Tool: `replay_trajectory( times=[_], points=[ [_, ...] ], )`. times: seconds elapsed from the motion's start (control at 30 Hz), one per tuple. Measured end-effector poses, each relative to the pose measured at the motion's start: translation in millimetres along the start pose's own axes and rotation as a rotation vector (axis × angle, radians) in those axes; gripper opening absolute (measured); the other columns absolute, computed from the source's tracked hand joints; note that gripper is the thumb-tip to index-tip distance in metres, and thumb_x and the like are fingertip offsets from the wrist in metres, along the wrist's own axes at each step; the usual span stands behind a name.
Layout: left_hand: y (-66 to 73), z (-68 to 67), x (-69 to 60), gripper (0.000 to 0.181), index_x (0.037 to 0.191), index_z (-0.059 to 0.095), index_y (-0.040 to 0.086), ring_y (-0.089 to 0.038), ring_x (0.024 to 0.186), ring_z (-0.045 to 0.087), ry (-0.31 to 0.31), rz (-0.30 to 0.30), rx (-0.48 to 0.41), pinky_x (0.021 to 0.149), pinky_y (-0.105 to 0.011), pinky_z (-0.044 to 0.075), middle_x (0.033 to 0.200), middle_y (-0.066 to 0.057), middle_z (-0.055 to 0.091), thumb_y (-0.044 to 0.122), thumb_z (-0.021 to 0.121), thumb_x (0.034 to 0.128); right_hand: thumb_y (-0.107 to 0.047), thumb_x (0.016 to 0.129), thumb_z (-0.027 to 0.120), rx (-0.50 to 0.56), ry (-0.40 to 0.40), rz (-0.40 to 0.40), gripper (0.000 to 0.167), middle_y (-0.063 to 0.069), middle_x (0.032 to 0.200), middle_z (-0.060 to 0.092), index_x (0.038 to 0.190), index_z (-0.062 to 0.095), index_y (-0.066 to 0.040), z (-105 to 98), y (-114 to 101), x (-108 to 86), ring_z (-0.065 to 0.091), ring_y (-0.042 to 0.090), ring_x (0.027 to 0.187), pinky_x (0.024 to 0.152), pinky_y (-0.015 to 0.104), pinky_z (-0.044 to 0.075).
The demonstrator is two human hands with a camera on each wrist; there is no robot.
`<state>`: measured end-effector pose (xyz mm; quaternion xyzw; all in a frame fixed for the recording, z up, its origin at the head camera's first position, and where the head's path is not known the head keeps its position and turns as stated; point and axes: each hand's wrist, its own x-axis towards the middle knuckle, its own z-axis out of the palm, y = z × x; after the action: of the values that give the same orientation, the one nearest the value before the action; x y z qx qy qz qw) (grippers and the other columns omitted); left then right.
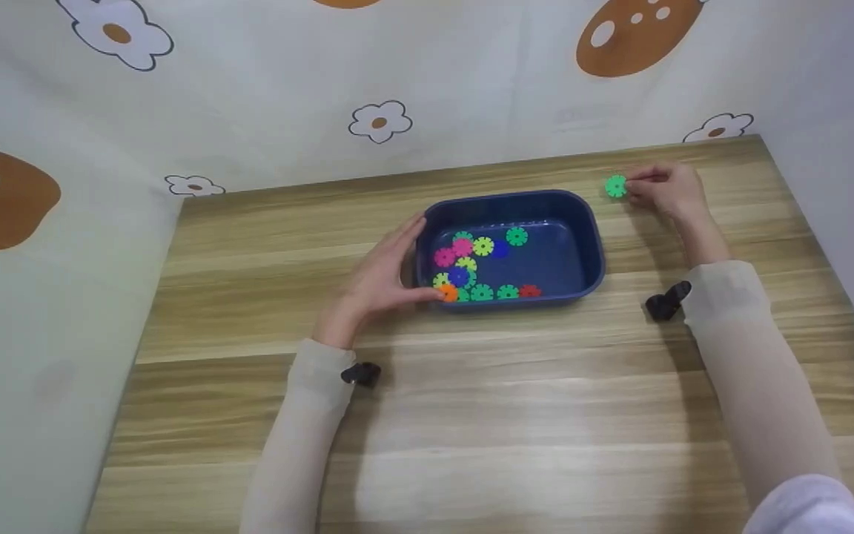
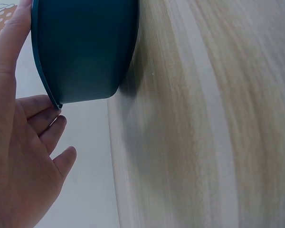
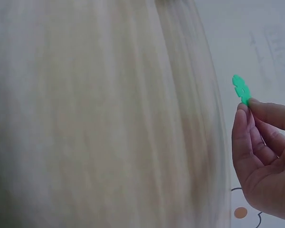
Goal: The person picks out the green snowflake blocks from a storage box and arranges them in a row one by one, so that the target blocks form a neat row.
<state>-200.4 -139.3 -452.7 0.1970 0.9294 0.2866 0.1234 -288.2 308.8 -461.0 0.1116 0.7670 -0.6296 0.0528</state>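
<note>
A dark blue plastic tray (image 1: 583,285) stands on the table with several gear-edged plastic discs (image 1: 482,294) in it, mostly toward its left end. They are green, yellow, pink, blue, orange and red. At that end my left hand (image 1: 379,280) grips the tray, thumb at the near corner and fingers at the far one. The left wrist view shows the tray's outer wall (image 2: 85,52) and fingers against its rim. Right of the tray, my right hand (image 1: 668,191) pinches a green notched disc (image 1: 615,186) between thumb and fingertips, seen nearly edge-on in the right wrist view (image 3: 241,89).
The wood-grain table (image 1: 471,415) reaches back to a pale wall covering (image 1: 471,67) printed with flowers and brown shapes. A plain pale wall (image 1: 842,170) borders the right side. Each sleeve cuff carries a small black device (image 1: 362,374).
</note>
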Motion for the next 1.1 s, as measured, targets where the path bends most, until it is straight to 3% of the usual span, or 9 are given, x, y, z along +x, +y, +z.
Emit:
replay_trajectory(
  times=[0.37,0.83,1.1],
  points=[
    [-0.1,0.0,-1.2,0.116,0.161,0.013,0.026,-0.021,0.157,0.013,0.007,0.003,-0.023,0.127,-0.049,0.018,0.170,0.008,0.009,0.060,0.081,0.0735,-0.003,0.090,0.070,-0.045,0.007,0.014,0.008,-0.016,0.073,0.071,0.096,0.074,-0.007,-2.1,8.5,1.6,0.069,-0.004,0.069,0.068,0.013,0.058],
    [-0.4,0.0,-1.3,0.115,0.161,0.013,0.027,-0.022,0.157,0.013,0.003,0.010,-0.011,0.127,-0.050,0.018,0.170,0.007,0.008,0.060,0.080,0.0742,-0.005,0.090,0.071,-0.136,0.027,0.032,0.008,-0.017,0.069,0.068,0.098,0.074,-0.005,-1.7,7.5,2.3,0.068,-0.004,0.065,0.066,0.013,0.058],
    [-0.3,0.2,-1.2,0.116,0.162,0.013,0.025,-0.022,0.157,0.013,0.010,0.014,-0.014,0.127,-0.049,0.019,0.170,0.008,0.009,0.058,0.081,0.0739,-0.003,0.089,0.072,-0.114,0.044,0.034,0.009,-0.014,0.071,0.070,0.097,0.077,-0.003,-1.8,6.7,1.7,0.067,-0.004,0.065,0.066,0.013,0.058]
  ],
)
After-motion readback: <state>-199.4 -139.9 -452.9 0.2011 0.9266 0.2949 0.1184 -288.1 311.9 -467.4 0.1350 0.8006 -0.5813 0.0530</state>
